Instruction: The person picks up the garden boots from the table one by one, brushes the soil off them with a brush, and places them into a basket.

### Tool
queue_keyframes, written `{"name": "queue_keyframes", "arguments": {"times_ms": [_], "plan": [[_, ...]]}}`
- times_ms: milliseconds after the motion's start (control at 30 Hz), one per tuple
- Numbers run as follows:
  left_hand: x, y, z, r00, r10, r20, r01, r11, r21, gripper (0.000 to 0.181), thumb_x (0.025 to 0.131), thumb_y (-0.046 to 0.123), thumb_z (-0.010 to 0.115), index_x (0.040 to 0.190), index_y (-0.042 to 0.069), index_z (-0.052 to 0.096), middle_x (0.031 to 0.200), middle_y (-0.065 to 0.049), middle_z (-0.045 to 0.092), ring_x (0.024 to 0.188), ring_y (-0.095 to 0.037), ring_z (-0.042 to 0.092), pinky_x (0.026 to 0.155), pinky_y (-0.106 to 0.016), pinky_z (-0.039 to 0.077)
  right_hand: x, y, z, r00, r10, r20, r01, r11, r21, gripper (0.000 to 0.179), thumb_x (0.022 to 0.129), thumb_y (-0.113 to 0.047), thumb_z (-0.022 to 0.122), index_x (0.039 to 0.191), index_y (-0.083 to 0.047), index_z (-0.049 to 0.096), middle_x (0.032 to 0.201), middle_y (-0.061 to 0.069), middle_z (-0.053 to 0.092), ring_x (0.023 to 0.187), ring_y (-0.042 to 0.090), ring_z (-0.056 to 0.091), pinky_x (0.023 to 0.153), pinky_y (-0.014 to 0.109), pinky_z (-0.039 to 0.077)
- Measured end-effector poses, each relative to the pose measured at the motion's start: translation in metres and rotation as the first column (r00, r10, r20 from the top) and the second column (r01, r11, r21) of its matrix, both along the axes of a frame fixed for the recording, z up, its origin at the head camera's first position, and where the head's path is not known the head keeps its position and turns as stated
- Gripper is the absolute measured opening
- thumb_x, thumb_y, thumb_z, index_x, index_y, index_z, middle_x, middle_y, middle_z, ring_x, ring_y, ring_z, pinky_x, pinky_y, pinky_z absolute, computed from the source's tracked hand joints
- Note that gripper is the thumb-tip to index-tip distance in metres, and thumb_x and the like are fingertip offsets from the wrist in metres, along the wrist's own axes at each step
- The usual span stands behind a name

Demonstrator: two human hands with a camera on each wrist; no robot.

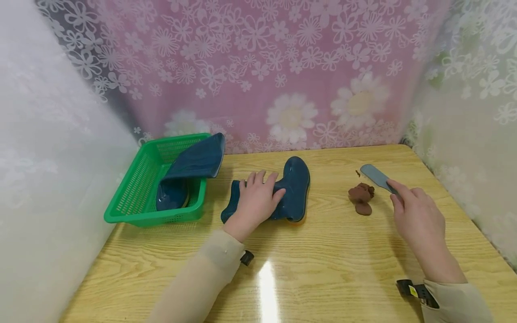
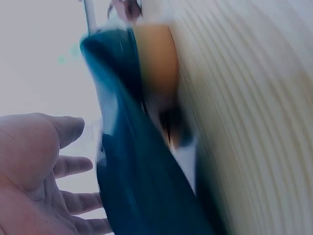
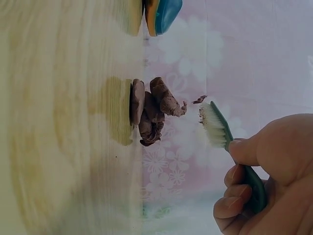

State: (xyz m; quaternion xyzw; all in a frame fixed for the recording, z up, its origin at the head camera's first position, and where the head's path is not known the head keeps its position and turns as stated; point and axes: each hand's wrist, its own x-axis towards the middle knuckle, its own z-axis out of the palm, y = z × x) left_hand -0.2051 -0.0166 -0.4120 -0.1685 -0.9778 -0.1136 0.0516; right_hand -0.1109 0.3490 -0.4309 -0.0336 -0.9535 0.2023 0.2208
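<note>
A dark blue rubber boot (image 1: pixel 296 188) with an orange-tan sole lies on its side at mid-table. My left hand (image 1: pixel 258 195) is over its shaft, fingers spread and loosely straight; in the left wrist view the fingertips reach the boot's surface (image 2: pixel 132 166). My right hand (image 1: pixel 420 220) grips a green-handled brush (image 3: pixel 254 186), its pale bristles facing the lumps and stained brown at the tip. Left of the brush head sit soft brown clay-like lumps (image 1: pixel 361 194), with a small crumb beside them. The brush's bristles are hidden in the head view.
A green plastic basket (image 1: pixel 153 220) stands at the left, holding a second blue boot (image 1: pixel 198 157) whose bent shaft leans over the rim. Flowered curtains (image 1: pixel 242 67) hang behind and at the right of the wooden table (image 1: pixel 323 269).
</note>
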Motion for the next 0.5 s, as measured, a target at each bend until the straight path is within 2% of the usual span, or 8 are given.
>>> {"name": "queue_keyframes", "arguments": {"times_ms": [133, 267, 500], "plan": [[0.01, 0.028, 0.001, 0.999, -0.026, 0.048, 0.025, 1.0, 0.014, 0.075, 0.111, 0.066, 0.051, 0.175, 0.029, 0.035, 0.176, -0.017, 0.034, 0.163, -0.048, 0.026, 0.124, -0.079, 0.022, -0.001, 0.0, 0.001, 1.0, 0.004, 0.02, -0.004, 1.0, -0.001, 0.043, 0.115, -0.012, 0.06, 0.157, -0.006, 0.059, 0.111, 0.031, 0.06, 0.083, 0.048, 0.058, 0.052, 0.048, 0.041], [0.017, 0.052, -0.002, 0.997, -0.032, 0.07, 0.033, 0.999, -0.019, 0.085, 0.108, 0.073, 0.05, 0.178, 0.034, 0.023, 0.181, -0.018, 0.025, 0.164, -0.051, 0.022, 0.121, -0.085, 0.018, -0.003, 0.0, 0.0, 0.999, 0.008, 0.039, -0.008, 1.0, -0.002, 0.043, 0.115, -0.014, 0.059, 0.158, -0.006, 0.058, 0.11, 0.031, 0.06, 0.082, 0.048, 0.058, 0.052, 0.048, 0.041], [0.019, 0.071, -0.009, 0.998, 0.01, 0.055, -0.005, 0.996, -0.091, 0.092, 0.104, 0.079, 0.051, 0.179, 0.039, 0.014, 0.182, -0.016, 0.019, 0.165, -0.051, 0.021, 0.122, -0.085, 0.016, -0.002, 0.001, -0.003, 0.999, 0.006, 0.038, -0.006, 1.0, 0.003, 0.044, 0.115, -0.013, 0.06, 0.159, -0.007, 0.057, 0.11, 0.03, 0.059, 0.082, 0.046, 0.058, 0.054, 0.048, 0.041]]}}
